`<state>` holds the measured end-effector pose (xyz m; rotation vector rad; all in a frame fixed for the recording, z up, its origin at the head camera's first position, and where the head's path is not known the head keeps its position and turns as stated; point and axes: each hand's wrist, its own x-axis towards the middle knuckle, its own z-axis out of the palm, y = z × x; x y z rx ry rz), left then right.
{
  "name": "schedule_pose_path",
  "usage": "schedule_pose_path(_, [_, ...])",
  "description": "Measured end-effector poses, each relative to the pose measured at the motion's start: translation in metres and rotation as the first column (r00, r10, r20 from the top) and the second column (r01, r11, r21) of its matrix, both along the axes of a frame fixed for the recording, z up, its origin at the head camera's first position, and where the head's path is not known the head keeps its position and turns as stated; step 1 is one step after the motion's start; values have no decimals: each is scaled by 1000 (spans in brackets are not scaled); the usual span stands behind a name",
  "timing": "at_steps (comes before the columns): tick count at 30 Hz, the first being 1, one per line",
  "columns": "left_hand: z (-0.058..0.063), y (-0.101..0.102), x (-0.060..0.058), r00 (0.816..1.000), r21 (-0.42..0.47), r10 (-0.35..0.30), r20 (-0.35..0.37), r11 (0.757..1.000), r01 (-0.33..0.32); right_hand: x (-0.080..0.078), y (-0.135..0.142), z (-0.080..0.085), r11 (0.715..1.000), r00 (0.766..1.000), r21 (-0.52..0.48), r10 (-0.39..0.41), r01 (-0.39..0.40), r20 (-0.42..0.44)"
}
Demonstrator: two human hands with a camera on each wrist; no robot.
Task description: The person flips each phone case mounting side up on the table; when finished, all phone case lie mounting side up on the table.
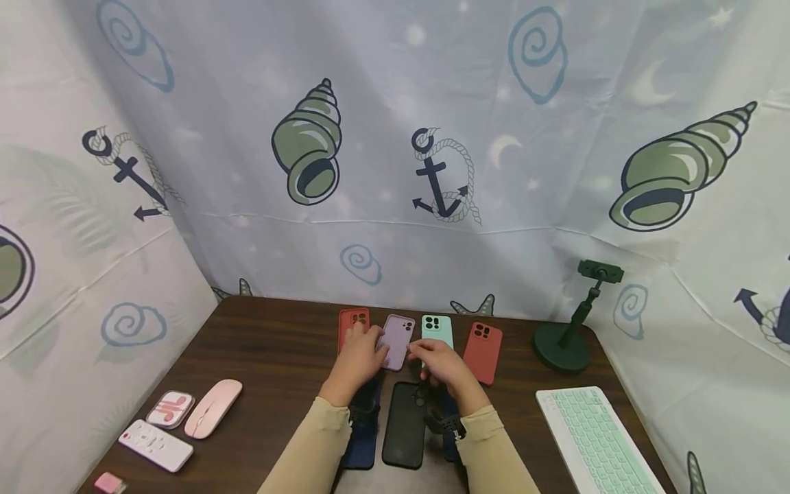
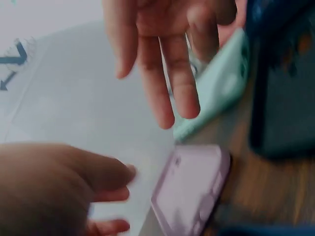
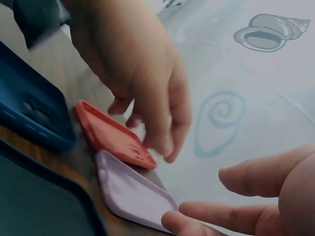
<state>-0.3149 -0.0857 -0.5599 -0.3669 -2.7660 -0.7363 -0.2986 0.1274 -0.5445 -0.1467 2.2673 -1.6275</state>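
While both hands are open, fingers loose and gripping nothing, the lilac phone case lies askew between them.

I cannot tell whether any fingertip touches it. If straightening is the step, light nudges on both long edges should work best, the left hand sparing the red case just beyond it, the right hand the mint case just beyond.

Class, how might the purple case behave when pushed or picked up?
The purple case is probably light, being just a shallow, open shell. It looks thin-walled, so it may flex slightly when pinched. Lying flat on the table, it should slide rather than roll.
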Motion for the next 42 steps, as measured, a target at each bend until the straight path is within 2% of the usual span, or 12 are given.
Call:
schedule_pose_path(3, [4,6,-1,994,155,-111,18,982,107,-1,7,3,992,993,118,-35,48,-111])
schedule_pose_path(5, [5,12,0,983,226,-175,56,961,158,-2,12,4,971,979,216,-66,107,-192])
schedule_pose_path(8, [5,23,3,962,267,-245,117,941,207,-4,22,6,929,955,316,-104,193,-278])
schedule_pose_path(12, [8,41,5,943,283,-299,149,926,249,-9,36,6,918,948,316,-152,240,-280])
schedule_pose_path(16, [11,56,2,943,269,-309,126,925,267,-13,47,5,907,943,331,-161,258,-292])
schedule_pose_path(19, [13,65,1,945,252,-296,139,934,255,-12,52,4,899,942,347,-166,267,-292])
schedule_pose_path(21, [14,70,1,946,273,-283,159,933,233,-13,55,3,896,945,354,-171,267,-279])
schedule_pose_path(24, [10,75,3,950,313,-255,183,931,189,-14,58,3,890,946,369,-172,270,-276])
schedule_pose_path(28, [1,78,6,946,335,-244,215,928,164,-13,58,3,872,947,407,-167,271,-274])
schedule_pose_path(34, [-11,76,9,933,347,-269,239,921,177,-9,53,2,886,966,395,-184,243,-181])
schedule_pose_path(40, [-15,73,10,926,376,-290,243,908,186,-8,50,-1,885,974,412,-161,215,-162])
schedule_pose_path(42, [-15,73,10,926,380,-294,239,905,190,-9,50,-1,893,976,401,-150,203,-159])
